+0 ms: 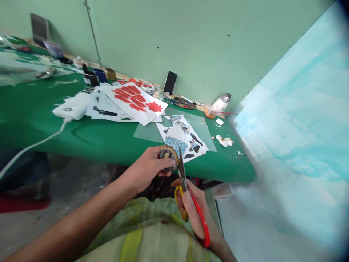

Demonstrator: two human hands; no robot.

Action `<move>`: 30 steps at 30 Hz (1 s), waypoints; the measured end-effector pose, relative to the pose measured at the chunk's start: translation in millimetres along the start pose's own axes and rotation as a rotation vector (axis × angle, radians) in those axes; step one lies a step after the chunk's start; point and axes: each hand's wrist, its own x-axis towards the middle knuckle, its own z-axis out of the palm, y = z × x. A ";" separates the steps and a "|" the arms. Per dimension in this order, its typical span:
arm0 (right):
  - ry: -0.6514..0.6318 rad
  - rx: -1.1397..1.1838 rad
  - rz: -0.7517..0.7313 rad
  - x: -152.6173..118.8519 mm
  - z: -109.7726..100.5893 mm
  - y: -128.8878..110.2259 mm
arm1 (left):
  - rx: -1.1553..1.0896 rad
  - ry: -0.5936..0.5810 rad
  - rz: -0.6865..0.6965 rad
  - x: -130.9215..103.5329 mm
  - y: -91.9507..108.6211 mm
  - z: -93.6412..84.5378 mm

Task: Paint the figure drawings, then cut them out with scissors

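Between the thumb and fingers of my left hand (147,167) is a small round dark piece with a gold-brown rim (169,156); its material is unclear. My right hand (195,203) grips scissors (183,178) with one yellow and one red handle loop. Their blades point up and away, right beside the round piece's edge; whether they touch it I cannot tell. Just beyond my hands, a printed sheet with cut-out holes (200,143) lies on the green table (109,142), and a blue mosaic-like printed piece (176,143) rests on it.
Left of the sheet lie papers with red painted shapes (131,96) and a white device (73,107) with a cable. Paint jars (110,74), a phone (170,83) and a white bottle (221,103) stand along the green wall. Paper scraps (225,141) lie at right.
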 end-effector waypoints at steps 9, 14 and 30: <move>0.011 -0.012 -0.005 0.2 -0.1 1.1 | 0.002 0.005 0.001 -0.1 1.8 0.5; 0.007 0.011 -0.012 -0.2 0.4 2.4 | -0.003 0.005 0.008 0.1 0.3 0.5; -0.003 -0.014 -0.026 -0.5 0.2 -0.5 | -0.021 0.017 -0.013 0.5 -4.3 1.4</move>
